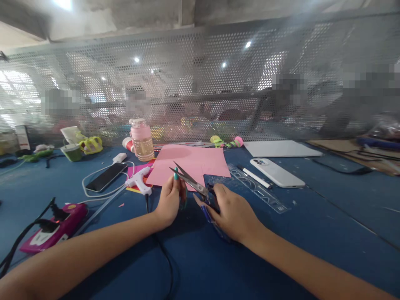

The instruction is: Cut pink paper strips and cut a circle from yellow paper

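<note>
My right hand (236,212) is closed round the dark blue handles of a pair of scissors (195,183). The blades are parted and point up and left. Close to the blades, my left hand (170,202) is pinched, thumb against fingers. Something teal shows at its thumb tip and along its fingers; whether that is a small held piece or a nail, I cannot tell. Behind both hands lies a pink sheet of paper (193,160) with a notch in its near edge. Left of it, a white glue gun (139,180) rests on coloured paper.
Left are a black phone (106,177), a magenta power strip (58,229) with cables and a pink bottle (142,139). A clear ruler (259,189), a white marker (258,178), a white phone (278,173) and white sheets (281,148) lie right. Perforated metal (200,83) stands behind.
</note>
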The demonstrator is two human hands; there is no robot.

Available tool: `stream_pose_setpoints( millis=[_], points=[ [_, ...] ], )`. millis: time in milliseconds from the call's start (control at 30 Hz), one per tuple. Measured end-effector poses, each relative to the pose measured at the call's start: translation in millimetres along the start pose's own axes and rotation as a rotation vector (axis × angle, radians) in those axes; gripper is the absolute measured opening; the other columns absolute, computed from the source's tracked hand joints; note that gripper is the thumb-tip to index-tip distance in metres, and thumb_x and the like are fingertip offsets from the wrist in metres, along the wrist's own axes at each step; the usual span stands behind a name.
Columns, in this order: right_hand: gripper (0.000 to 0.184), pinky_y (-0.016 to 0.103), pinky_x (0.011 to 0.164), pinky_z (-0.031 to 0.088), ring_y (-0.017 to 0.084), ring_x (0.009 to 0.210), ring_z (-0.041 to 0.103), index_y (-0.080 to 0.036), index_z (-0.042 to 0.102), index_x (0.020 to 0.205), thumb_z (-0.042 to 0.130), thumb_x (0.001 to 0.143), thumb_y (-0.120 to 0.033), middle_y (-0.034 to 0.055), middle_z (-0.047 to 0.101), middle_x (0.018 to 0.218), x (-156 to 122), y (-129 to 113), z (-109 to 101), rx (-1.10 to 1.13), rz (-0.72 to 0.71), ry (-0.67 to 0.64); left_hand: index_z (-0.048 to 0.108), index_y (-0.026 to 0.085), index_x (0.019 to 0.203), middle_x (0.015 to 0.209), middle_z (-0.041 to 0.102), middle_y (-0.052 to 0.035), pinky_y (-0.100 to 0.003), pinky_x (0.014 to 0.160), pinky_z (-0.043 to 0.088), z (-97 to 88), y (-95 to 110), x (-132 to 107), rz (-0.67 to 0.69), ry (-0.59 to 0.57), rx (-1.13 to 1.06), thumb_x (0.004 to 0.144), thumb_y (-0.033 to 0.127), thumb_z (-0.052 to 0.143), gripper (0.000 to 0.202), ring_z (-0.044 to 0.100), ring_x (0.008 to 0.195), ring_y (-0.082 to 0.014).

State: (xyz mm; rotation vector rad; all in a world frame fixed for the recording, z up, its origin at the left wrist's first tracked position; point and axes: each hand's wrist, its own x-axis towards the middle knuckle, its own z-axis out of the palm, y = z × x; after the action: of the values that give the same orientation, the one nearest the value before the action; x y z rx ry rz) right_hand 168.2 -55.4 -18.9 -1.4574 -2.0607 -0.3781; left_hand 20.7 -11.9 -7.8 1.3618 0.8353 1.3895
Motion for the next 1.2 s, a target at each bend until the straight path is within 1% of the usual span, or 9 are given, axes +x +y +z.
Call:
stream_pose_setpoints(
  millis=[100, 233, 467, 533, 667, 767, 933, 1067, 1200],
  points=[
    [0.042, 0.026, 0.047, 0.036, 0.021, 0.058, 0.059, -0.016, 0.048, 0.075, 0.027, 0.085, -0.051, 0.0089, 0.057, 0.066, 1.6, -2.4, -3.5, -0.04, 0.059, -0.082, 0.042, 0.018, 0.058, 0.039, 0.042, 0.0079, -0.016, 0.034, 0.032, -0.3, -0.2, 0.0, -0.003, 0.0, 0.009, 0.062, 0.068, 0.051, 0.051, 0.037, 0.033, -0.0044],
    [0.034, 0.027, 0.05, 0.037, 0.023, 0.065, 0.061, -0.015, 0.049, 0.078, 0.041, 0.082, -0.047, 0.0095, 0.06, 0.072, 9.6, 0.3, -10.7, -0.133, 0.313, -0.239, 0.041, 0.018, 0.055, 0.036, 0.04, 0.0073, -0.016, 0.032, 0.028, -1.5, -0.6, 1.4, -0.049, -0.018, 0.088, 0.066, 0.066, 0.047, 0.05, 0.034, 0.031, -0.0048],
    [0.035, 0.029, 0.047, 0.037, 0.027, 0.062, 0.06, -0.01, 0.05, 0.083, 0.056, 0.073, -0.043, 0.0129, 0.06, 0.066, 14.1, 28.7, -5.4, -0.208, 0.491, -0.323, 0.042, 0.018, 0.049, 0.032, 0.037, 0.0067, -0.017, 0.032, 0.022, -2.6, 0.5, 2.4, -0.211, -0.264, 0.147, 0.07, 0.058, 0.047, 0.046, 0.032, 0.029, -0.0042],
    [0.033, 0.032, 0.048, 0.038, 0.027, 0.059, 0.058, -0.011, 0.05, 0.078, 0.056, 0.071, -0.043, 0.0128, 0.058, 0.062, 11.2, 32.1, -1.6, -0.216, 0.426, -0.272, 0.042, 0.018, 0.049, 0.032, 0.037, 0.0068, -0.017, 0.032, 0.021, -2.4, 0.7, 2.5, -0.261, -0.341, 0.139, 0.07, 0.056, 0.047, 0.044, 0.032, 0.028, -0.004],
    [0.025, 0.042, 0.062, 0.04, 0.031, 0.07, 0.054, -0.016, 0.047, 0.069, 0.049, 0.075, -0.04, 0.0174, 0.056, 0.069, 9.2, 25.9, -3.0, -0.272, 0.249, 0.064, 0.042, 0.018, 0.047, 0.031, 0.037, 0.0061, -0.018, 0.032, 0.019, -2.8, 0.3, 3.5, -0.319, -0.442, 0.126, 0.069, 0.054, 0.048, 0.043, 0.03, 0.027, -0.0041],
    [0.03, 0.041, 0.067, 0.04, 0.026, 0.07, 0.052, -0.02, 0.043, 0.063, 0.037, 0.082, -0.043, 0.0118, 0.054, 0.067, 11.8, 16.2, -9.8, 0.043, 0.218, 0.144, 0.042, 0.018, 0.047, 0.032, 0.037, 0.006, -0.018, 0.032, 0.019, -3.3, -0.3, 3.5, -0.325, -0.478, 0.13, 0.069, 0.054, 0.048, 0.043, 0.03, 0.028, -0.0043],
    [0.046, 0.025, 0.047, 0.037, 0.012, 0.043, 0.044, -0.021, 0.04, 0.055, 0.025, 0.087, -0.05, -0.0025, 0.043, 0.044, 11.4, -2.9, -8.1, 0.804, 0.35, -0.126, 0.043, 0.018, 0.051, 0.035, 0.038, 0.0061, -0.018, 0.034, 0.021, -2.4, -0.4, 0.4, -0.31, -0.547, 0.178, 0.07, 0.058, 0.046, 0.044, 0.033, 0.03, -0.0048],
    [0.042, 0.023, 0.041, 0.033, 0.011, 0.04, 0.041, -0.021, 0.037, 0.056, 0.03, 0.086, -0.05, -0.0042, 0.041, 0.044, 7.3, -17.2, 1.6, 0.939, 0.396, -0.074, 0.042, 0.018, 0.05, 0.034, 0.037, 0.0066, -0.019, 0.034, 0.021, 1.1, 1.8, -2.6, -0.279, -0.592, 0.239, 0.071, 0.059, 0.044, 0.046, 0.032, 0.031, -0.0046],
    [0.038, 0.023, 0.04, 0.03, 0.01, 0.038, 0.038, -0.022, 0.032, 0.056, 0.03, 0.088, -0.044, -0.006, 0.036, 0.042, 5.4, -24.5, 6.5, 0.901, 0.405, 0.01, 0.041, 0.018, 0.05, 0.035, 0.036, 0.0067, -0.018, 0.034, 0.02, 6.1, 2.8, -6.6, -0.293, -0.503, 0.206, 0.07, 0.061, 0.044, 0.048, 0.031, 0.031, -0.0043]
  ],
)
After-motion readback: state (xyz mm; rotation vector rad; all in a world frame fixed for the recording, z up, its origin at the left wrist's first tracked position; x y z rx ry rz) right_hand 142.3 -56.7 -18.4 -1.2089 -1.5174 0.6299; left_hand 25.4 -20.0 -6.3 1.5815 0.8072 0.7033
